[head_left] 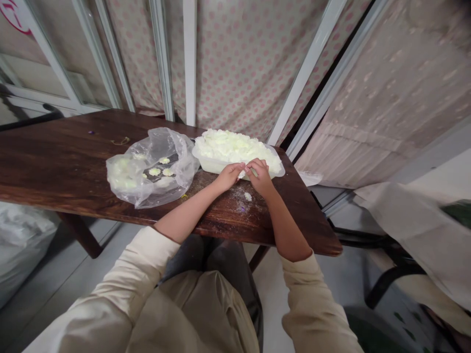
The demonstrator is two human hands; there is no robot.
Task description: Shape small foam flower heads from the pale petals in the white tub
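My left hand (228,177) and my right hand (260,177) meet in front of a white tub (213,165). Between their pinched fingertips is a small white flower-shaped piece (242,174). A heap of white and pale-yellow flower pieces (235,146) fills the tub above its rim. On the tabletop below my hands lies one loose white flower piece (248,196), among scattered white specks. To the left, a clear plastic bag (162,139) lies spread open with several pale-yellow flower pieces (154,172) in it.
The dark wooden table (73,157) ends to the right of my right arm. Behind it stand white-framed panels with a dotted curtain (243,63). A large whitish plastic sack (22,240) is on the floor at left. Black metal chair parts (390,279) stand at right.
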